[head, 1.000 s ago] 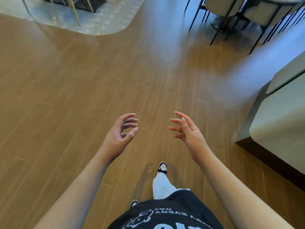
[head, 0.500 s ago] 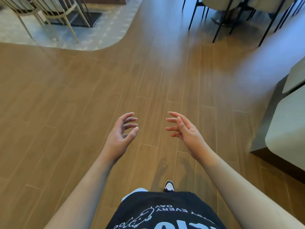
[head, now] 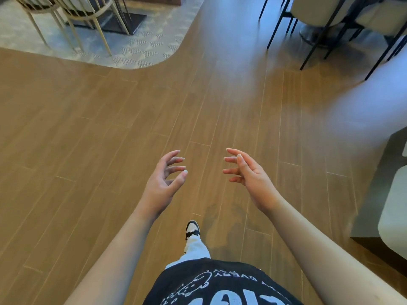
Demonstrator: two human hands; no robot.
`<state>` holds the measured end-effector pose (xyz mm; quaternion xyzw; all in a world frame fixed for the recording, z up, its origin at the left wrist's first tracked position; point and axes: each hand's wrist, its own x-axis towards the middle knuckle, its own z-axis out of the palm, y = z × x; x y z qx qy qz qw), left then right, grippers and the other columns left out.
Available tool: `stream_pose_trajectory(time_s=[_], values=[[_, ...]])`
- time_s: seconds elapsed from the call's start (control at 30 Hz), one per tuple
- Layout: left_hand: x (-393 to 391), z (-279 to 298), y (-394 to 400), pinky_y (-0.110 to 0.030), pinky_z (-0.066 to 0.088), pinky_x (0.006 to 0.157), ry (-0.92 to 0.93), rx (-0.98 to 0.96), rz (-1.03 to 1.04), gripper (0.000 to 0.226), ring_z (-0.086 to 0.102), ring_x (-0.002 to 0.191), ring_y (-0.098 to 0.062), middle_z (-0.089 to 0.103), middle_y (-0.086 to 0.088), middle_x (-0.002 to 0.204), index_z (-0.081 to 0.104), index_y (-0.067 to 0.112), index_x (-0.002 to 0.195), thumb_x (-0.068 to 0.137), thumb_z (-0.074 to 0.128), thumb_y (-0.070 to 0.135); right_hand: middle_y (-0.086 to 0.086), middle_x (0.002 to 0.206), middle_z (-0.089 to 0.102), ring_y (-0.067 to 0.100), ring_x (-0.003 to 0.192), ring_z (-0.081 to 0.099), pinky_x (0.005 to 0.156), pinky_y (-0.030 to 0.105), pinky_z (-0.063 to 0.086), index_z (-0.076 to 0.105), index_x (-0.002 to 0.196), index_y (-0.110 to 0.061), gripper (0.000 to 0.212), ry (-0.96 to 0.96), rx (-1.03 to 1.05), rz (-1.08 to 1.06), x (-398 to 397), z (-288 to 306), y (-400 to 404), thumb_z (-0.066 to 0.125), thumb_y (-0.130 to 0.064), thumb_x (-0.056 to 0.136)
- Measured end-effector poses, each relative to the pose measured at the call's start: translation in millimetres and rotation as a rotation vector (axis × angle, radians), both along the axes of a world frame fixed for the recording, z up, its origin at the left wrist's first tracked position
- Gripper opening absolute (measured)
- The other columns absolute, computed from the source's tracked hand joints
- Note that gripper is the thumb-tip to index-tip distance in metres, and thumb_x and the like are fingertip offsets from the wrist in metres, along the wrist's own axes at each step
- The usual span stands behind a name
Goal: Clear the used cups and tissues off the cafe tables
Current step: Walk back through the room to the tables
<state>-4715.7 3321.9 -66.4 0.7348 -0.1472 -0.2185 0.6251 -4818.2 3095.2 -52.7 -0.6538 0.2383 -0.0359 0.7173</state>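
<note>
Looking for cups or tissues, you find none in view; only the floor and furniture edges show, so where they lie cannot be told. Your left hand [head: 161,186] hangs over the wooden floor [head: 88,139] with its fingers [head: 174,160] spread and curled, holding nothing. Your right hand [head: 253,179] is held level with it, a clear gap between the two, palm turned inward, fingers [head: 231,159] likewise spread, slightly bent and holding nothing. Both bare forearms reach in from the bottom corners.

Below your hands, one black-and-white shoe [head: 192,228] is planted on the planks, with a light trouser leg [head: 196,249] above it and the hem of a black printed shirt [head: 211,285] at the bottom edge.

Farther out, at the top left, a pale patterned floor area [head: 136,47] meets the wood along a curved line; two chairs with thin gold-coloured legs [head: 72,23] stand on it beside a dark square table base [head: 123,20]. At the top right stand chairs with black metal legs [head: 319,25] and pale seats. Along the right edge you see a pale upholstered seat [head: 394,219] on a dark base, partly cut off.
</note>
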Motion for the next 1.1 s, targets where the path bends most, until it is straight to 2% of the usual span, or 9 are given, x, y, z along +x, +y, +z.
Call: stream_pose_trajectory(time_s=[0.17, 0.37, 0.53, 0.7, 1.0, 1.1], values=[[94, 9, -7, -0.024, 0.057, 0.089, -0.020, 0.007, -0.042, 0.054, 0.063, 0.120, -0.009, 0.061, 0.010, 0.132, 0.051, 0.042, 0.137, 0.087, 0.070, 0.037, -0.001, 0.124, 0.068, 0.019, 0.104, 0.071, 0.084, 0.031, 0.055, 0.065, 0.123, -0.043, 0.030, 0.000, -0.016, -0.003, 91, 8, -4, 0.040, -0.038, 0.107], [178, 25, -45, -0.019, 0.054, 0.086, -0.036, -0.035, -0.072, 0.054, 0.063, 0.119, -0.008, 0.060, 0.009, 0.133, 0.050, 0.042, 0.138, 0.088, 0.070, 0.034, -0.002, 0.123, 0.069, 0.020, 0.102, 0.071, 0.081, 0.030, 0.054, 0.067, 0.120, -0.045, 0.030, -0.010, -0.022, -0.051, 160, 12, -29, 0.041, -0.040, 0.107], [231, 27, -95, -0.025, 0.057, 0.087, -0.058, -0.031, -0.109, 0.062, 0.061, 0.122, -0.009, 0.058, 0.015, 0.134, 0.048, 0.045, 0.140, 0.082, 0.071, 0.048, -0.008, 0.120, 0.070, 0.020, 0.102, 0.072, 0.078, 0.027, 0.055, 0.067, 0.119, -0.045, 0.030, -0.015, -0.027, -0.102, 206, 12, -70, 0.044, -0.049, 0.100], [288, 9, -148, -0.025, 0.057, 0.087, -0.061, -0.029, -0.114, 0.072, 0.059, 0.125, -0.008, 0.054, 0.021, 0.136, 0.046, 0.045, 0.142, 0.078, 0.078, 0.042, -0.005, 0.122, 0.068, 0.019, 0.103, 0.072, 0.080, 0.029, 0.053, 0.067, 0.118, -0.044, 0.028, -0.021, -0.036, -0.109, 266, -2, -125, 0.042, -0.043, 0.105], [384, 10, -246, -0.019, 0.055, 0.086, -0.044, 0.044, -0.081, 0.056, 0.060, 0.123, -0.003, 0.054, 0.016, 0.139, 0.048, 0.048, 0.138, 0.087, 0.069, 0.039, -0.006, 0.121, 0.069, 0.017, 0.103, 0.071, 0.080, 0.028, 0.054, 0.064, 0.124, -0.045, 0.029, -0.037, -0.021, -0.061, 379, -3, -241, 0.042, -0.039, 0.107], [414, 14, -266, -0.028, 0.058, 0.092, -0.025, 0.028, -0.046, 0.059, 0.060, 0.123, -0.006, 0.054, 0.012, 0.140, 0.047, 0.045, 0.139, 0.085, 0.070, 0.041, -0.006, 0.121, 0.069, 0.018, 0.103, 0.071, 0.080, 0.028, 0.055, 0.064, 0.124, -0.046, 0.029, -0.030, -0.011, -0.040, 416, -2, -264, 0.042, -0.040, 0.106]])
